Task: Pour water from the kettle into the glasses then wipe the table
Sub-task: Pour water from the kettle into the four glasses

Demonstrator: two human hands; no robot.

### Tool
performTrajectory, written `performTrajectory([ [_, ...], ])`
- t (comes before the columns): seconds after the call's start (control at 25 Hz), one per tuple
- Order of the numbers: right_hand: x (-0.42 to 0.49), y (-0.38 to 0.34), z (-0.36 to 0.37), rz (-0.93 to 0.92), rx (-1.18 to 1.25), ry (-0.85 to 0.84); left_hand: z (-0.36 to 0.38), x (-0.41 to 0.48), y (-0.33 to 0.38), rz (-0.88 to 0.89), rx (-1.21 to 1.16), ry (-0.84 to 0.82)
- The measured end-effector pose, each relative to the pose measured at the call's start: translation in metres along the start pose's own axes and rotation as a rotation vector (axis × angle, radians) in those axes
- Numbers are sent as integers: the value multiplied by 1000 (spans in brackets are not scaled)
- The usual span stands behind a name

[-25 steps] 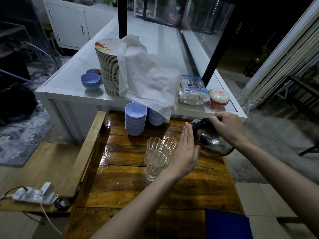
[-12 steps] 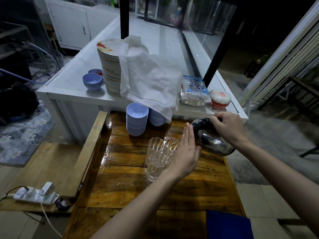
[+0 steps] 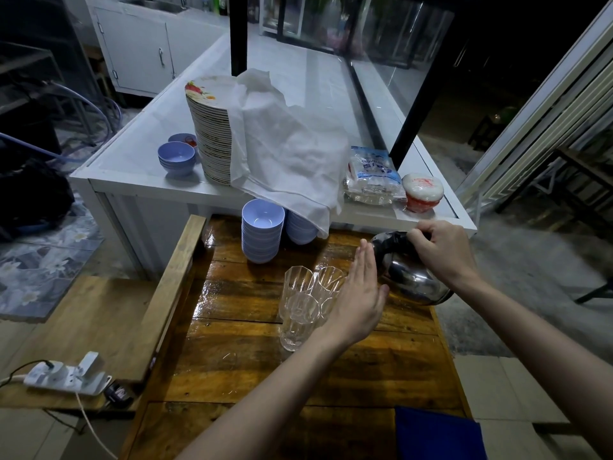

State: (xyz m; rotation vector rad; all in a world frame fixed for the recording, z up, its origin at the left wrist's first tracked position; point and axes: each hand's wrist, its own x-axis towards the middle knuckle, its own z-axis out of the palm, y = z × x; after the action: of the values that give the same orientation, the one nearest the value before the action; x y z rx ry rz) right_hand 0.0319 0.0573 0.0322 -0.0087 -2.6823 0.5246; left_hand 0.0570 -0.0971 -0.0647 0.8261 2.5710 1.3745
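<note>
A steel kettle (image 3: pixel 409 278) with a black handle is tilted over the right side of the wet wooden table (image 3: pixel 232 353). My right hand (image 3: pixel 441 250) grips its handle from above. A cluster of clear ribbed glasses (image 3: pixel 300 305) stands upright in the table's middle. My left hand (image 3: pixel 360 293) is flat with fingers together, held between the glasses and the kettle, hiding the spout and the right-hand glasses. A blue cloth (image 3: pixel 438 434) lies at the table's near right corner.
Two stacks of lilac bowls (image 3: pixel 263 230) stand at the table's far end. Behind is a white counter (image 3: pixel 132 167) with a tall plate stack (image 3: pixel 212 137), a white cloth (image 3: pixel 288 151), a plastic bag and a red-white tub (image 3: pixel 423 192). A power strip (image 3: pixel 66 376) lies on the left bench.
Both hands and the kettle hold nearly the same pose; only the view has shifted slightly.
</note>
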Motion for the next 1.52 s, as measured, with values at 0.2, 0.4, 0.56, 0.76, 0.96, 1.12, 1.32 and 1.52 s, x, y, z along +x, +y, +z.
performTrajectory([
  [0.2,-12,6,0,107,62,-5,1,1,0,6,30,-49],
  [0.4,-16,11,0,136,76,-7,2,-1,3,17,8,-68],
  [0.56,-23,16,1,255,159,36,-2,2,6,53,63,-63],
  [0.76,-39,19,10,473,354,123,-16,10,10,99,132,-80],
  [0.96,-39,9,20,520,463,155,-38,7,10,113,174,-76],
  [1.12,-28,-11,22,409,403,115,-45,-5,1,89,134,5],
  [1.32,-13,-36,24,183,268,16,-37,-24,-13,8,55,115],
  [1.52,3,-46,34,46,181,-34,-36,-33,-14,-71,-26,209],
])
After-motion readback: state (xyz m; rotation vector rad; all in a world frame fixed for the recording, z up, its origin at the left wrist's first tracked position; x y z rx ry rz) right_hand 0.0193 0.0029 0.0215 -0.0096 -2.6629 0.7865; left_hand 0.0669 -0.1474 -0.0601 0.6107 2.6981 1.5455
